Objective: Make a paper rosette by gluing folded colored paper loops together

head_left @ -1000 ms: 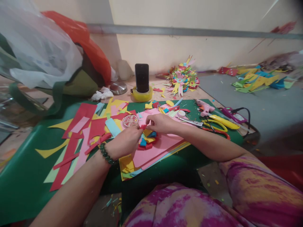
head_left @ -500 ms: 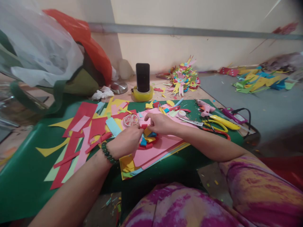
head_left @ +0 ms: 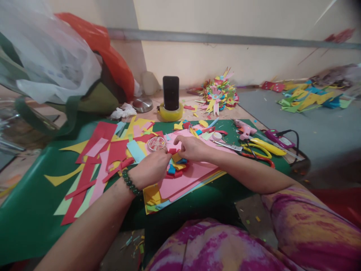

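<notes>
A paper flower [head_left: 178, 166] of looped red, yellow and blue strips lies on a stack of pink paper sheets [head_left: 194, 177]. My left hand [head_left: 153, 165], with a green bead bracelet at the wrist, is closed at the flower's left edge. Over its upper right edge bends my right hand [head_left: 193, 148], thumb and fingers pinched together on the flower. The fingertips of both hands partly hide what they grip. A round clear case with a red pattern [head_left: 156, 143] sits just beyond my left hand.
Coloured paper strips [head_left: 93, 165] spread across the green mat [head_left: 34, 210] at left. Scissors [head_left: 234, 146], a pink glue gun [head_left: 244, 130] and a yellow-handled cutter [head_left: 267, 146] lie right. Behind stand a phone [head_left: 171, 92] on a yellow tape roll [head_left: 170, 113] and a paper flower bunch [head_left: 218, 94].
The view has shifted very slightly. Both hands stay at the paper flower, in nearly the same pose.
</notes>
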`<state>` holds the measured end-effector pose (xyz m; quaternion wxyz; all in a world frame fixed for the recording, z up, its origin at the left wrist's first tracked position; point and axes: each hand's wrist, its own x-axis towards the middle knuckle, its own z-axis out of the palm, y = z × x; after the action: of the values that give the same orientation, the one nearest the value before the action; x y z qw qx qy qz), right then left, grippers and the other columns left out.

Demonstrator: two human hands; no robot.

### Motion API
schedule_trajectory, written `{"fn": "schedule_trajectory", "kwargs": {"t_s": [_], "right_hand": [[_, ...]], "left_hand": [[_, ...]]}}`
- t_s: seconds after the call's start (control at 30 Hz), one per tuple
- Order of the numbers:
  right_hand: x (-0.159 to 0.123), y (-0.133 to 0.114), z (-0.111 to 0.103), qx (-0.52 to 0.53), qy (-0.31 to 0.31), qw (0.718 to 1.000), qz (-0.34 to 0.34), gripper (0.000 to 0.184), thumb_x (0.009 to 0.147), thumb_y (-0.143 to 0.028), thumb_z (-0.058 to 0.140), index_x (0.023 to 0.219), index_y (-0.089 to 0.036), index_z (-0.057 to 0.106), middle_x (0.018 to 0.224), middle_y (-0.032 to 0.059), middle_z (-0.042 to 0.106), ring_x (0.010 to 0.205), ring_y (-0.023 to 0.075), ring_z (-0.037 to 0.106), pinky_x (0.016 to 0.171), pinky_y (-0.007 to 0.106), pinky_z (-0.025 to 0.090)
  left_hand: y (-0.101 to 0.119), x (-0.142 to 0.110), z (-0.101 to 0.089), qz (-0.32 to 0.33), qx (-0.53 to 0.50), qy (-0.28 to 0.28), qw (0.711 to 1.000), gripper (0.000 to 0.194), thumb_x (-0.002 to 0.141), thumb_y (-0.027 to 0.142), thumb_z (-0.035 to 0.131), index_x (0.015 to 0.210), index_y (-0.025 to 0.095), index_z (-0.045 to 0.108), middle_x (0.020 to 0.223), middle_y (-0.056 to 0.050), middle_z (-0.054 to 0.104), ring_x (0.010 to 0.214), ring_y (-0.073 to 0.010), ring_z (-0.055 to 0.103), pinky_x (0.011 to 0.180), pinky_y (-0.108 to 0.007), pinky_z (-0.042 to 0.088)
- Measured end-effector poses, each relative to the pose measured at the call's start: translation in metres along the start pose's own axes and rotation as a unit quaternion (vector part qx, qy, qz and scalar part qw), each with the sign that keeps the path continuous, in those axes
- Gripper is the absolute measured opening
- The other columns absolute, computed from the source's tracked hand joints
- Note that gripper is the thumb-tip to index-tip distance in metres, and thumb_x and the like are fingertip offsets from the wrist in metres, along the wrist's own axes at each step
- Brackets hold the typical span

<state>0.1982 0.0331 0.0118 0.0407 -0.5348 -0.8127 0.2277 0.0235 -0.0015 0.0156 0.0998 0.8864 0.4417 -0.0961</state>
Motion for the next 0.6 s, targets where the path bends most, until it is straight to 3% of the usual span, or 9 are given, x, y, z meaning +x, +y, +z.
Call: {"fn": "schedule_trajectory", "kwargs": {"t_s": [0.13,0.27,0.4,0.6], "right_hand": [[-0.0009,0.0033,-0.0035,-0.058,0.036,0.997,-0.029,0.03,0.087,-0.026,0.061,0.115,-0.02,0.067,0.083,0.0023,0.07,0.08,0.0187,0.062,0.065,0.027,0.035],[-0.0034,0.008,-0.0092,-0.117,0.083,0.973,-0.179,0.027,0.091,-0.016,0.051,0.104,-0.019,0.075,0.097,0.009,0.066,0.091,0.0199,0.058,0.074,0.029,0.039],[-0.0029,0.0077,-0.0062,-0.213,0.031,0.935,-0.282,0.028,0.091,-0.012,0.053,0.097,-0.018,0.079,0.1,0.0139,0.064,0.094,0.0241,0.05,0.073,0.033,0.037],[0.0022,0.0066,-0.0018,-0.26,-0.023,0.917,-0.301,0.026,0.09,-0.012,0.056,0.1,-0.017,0.079,0.092,0.0131,0.063,0.088,0.0236,0.048,0.071,0.034,0.034]], "left_hand": [[-0.0019,0.0003,0.0009,0.0,0.0,0.0,1.0,0.029,0.086,0.005,0.045,0.109,0.009,0.062,0.104,-0.017,0.063,0.093,-0.0273,0.062,0.083,-0.039,0.05],[-0.0067,-0.0007,0.0024,0.017,-0.051,0.034,0.998,0.036,0.086,0.004,0.041,0.119,0.01,0.054,0.104,-0.015,0.064,0.096,-0.0264,0.063,0.084,-0.039,0.051],[-0.0088,-0.002,0.0025,0.006,-0.08,0.036,0.996,0.034,0.079,0.001,0.043,0.11,0.011,0.051,0.105,-0.015,0.065,0.094,-0.0261,0.063,0.08,-0.038,0.052],[-0.0079,-0.0017,0.003,0.009,-0.086,0.042,0.995,0.033,0.077,0.0,0.043,0.106,0.012,0.05,0.106,-0.016,0.065,0.098,-0.0281,0.063,0.083,-0.041,0.052]]}}
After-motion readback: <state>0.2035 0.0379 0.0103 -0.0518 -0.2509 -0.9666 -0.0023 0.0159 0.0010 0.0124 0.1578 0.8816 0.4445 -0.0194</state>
